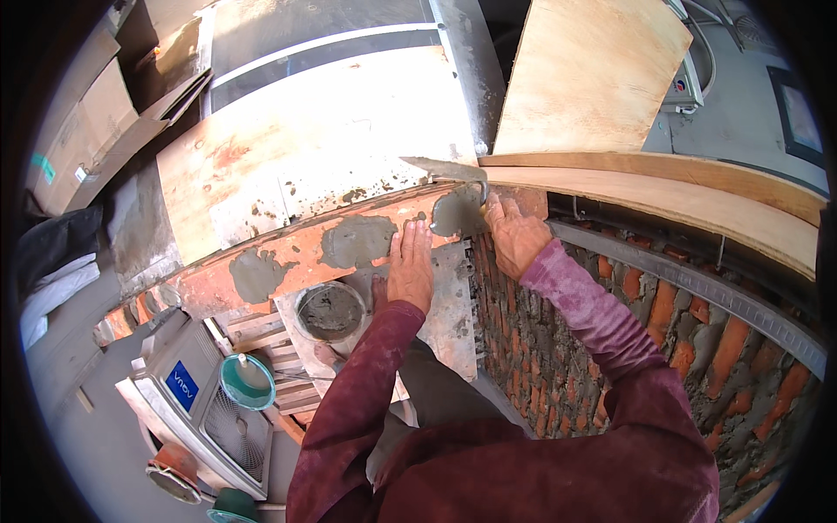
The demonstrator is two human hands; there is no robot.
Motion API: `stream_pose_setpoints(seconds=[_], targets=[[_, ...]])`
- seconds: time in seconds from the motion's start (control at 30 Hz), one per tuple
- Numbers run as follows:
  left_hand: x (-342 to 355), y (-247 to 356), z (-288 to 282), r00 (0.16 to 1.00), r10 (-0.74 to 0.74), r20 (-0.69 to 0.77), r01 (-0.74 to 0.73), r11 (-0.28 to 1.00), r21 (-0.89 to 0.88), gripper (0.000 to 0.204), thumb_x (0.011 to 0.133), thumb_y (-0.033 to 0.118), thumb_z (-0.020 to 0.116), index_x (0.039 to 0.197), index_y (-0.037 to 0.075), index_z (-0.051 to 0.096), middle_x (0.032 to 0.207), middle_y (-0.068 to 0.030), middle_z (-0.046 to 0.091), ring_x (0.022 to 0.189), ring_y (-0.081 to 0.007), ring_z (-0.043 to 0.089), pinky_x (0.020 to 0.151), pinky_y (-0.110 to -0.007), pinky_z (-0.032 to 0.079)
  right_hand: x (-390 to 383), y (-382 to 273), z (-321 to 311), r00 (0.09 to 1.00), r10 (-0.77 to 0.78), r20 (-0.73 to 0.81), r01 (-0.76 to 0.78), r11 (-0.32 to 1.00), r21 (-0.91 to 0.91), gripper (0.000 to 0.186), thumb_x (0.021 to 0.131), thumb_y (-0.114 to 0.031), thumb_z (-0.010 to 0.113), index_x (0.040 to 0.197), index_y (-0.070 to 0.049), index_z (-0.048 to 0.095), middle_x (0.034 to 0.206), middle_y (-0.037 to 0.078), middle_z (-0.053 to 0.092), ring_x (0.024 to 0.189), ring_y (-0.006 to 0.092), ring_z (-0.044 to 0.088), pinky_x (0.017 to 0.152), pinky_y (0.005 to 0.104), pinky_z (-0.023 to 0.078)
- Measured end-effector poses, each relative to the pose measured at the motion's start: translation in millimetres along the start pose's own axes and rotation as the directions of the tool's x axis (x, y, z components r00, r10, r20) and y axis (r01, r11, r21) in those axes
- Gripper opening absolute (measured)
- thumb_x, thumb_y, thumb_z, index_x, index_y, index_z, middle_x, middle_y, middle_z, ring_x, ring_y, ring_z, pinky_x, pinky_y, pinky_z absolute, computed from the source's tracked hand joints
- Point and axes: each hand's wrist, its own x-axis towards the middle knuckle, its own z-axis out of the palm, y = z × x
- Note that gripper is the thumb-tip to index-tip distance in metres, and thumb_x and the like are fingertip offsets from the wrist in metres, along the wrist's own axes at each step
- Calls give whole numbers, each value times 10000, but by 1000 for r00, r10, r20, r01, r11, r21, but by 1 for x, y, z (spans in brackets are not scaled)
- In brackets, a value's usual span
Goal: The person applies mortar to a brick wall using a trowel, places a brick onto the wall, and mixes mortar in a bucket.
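My right hand (516, 235) is closed around the handle of a trowel (443, 168), whose narrow grey blade points left over the far edge of a brick wall top (205, 289). My left hand (411, 268) lies flat on the near side of that wall top, fingers stretched out and holding nothing. Between the hands sits a wet mortar patch (458, 214). Left of my left hand are a second mortar patch (357, 241) and a third mortar patch (259, 275). A bucket (301, 327) with mortar in it stands below, beside my left forearm.
Beyond the wall lies a mortar-spattered plywood sheet (235, 157). Another plywood board (593, 78) leans at back right. A rough brick wall (575, 366) with a metal bar (689, 281) runs along my right. An air cooler (187, 383), a green pail (237, 392) and cardboard boxes (96, 131) are leftward.
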Motion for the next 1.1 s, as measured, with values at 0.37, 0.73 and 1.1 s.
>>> stream_pose_setpoints(seconds=[0.37,0.73,1.1], targets=[[0,-1,-10,1000,9,6,-9,1000,10,556,952,172,414,1477,16,323,1558,-152,260,1466,-310,179,1194,-489,119,34,22,0,985,-169,21,169,985,28,478,821,-103,556,1240,103,456,975,281,627,856,426,660,742,479,540],[-1,-5,-10,999,35,-29,-37,999,-38,557,935,144,426,1470,18,337,1545,-161,282,1460,-321,197,1196,-485,132,35,30,1,992,-122,44,117,988,96,591,824,-108,569,1342,110,386,1019,294,610,908,449,616,870,509,463],[-2,-8,-9,998,58,-22,-59,997,-57,572,920,123,429,1468,-3,326,1543,-176,278,1459,-330,198,1199,-481,135,40,35,2,981,-180,69,173,980,103,549,798,-116,570,1268,127,426,944,274,646,841,404,670,721,464,551]])
